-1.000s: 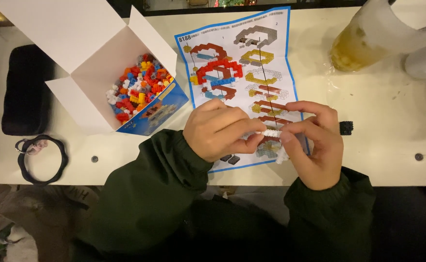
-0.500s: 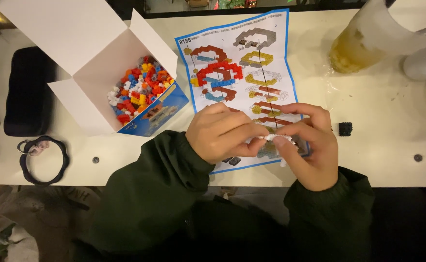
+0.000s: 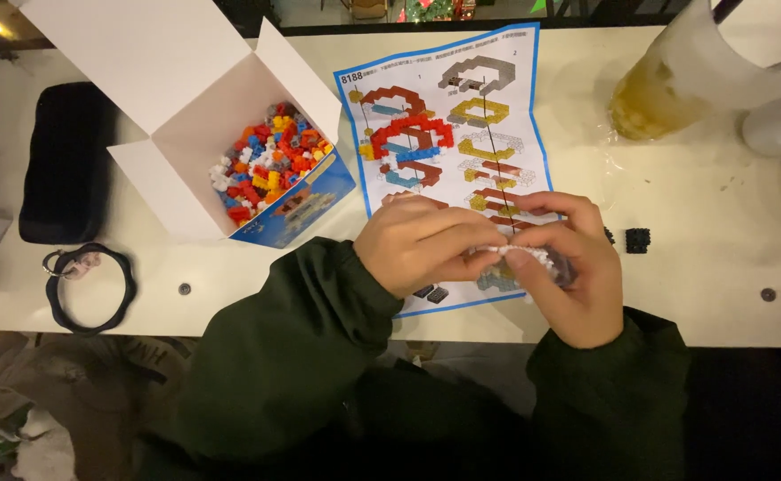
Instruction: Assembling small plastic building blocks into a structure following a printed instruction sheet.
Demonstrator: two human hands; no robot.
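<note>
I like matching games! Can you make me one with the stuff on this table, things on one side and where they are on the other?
Things:
1. open box of coloured bricks
2. instruction sheet
3. black ring
4. small black brick

Places:
A. just beyond both hands
B. near the table's left front edge
C. to the right of the right hand
D. to the left of the sheet, beyond the left hand

Pairs: 1-D, 2-A, 3-B, 4-C

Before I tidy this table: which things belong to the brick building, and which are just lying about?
In use: small white brick piece pinched between left hand and right hand; instruction sheet; open box of bricks.
Lying about: black pouch, black ring, plastic cup, loose black brick.
</note>
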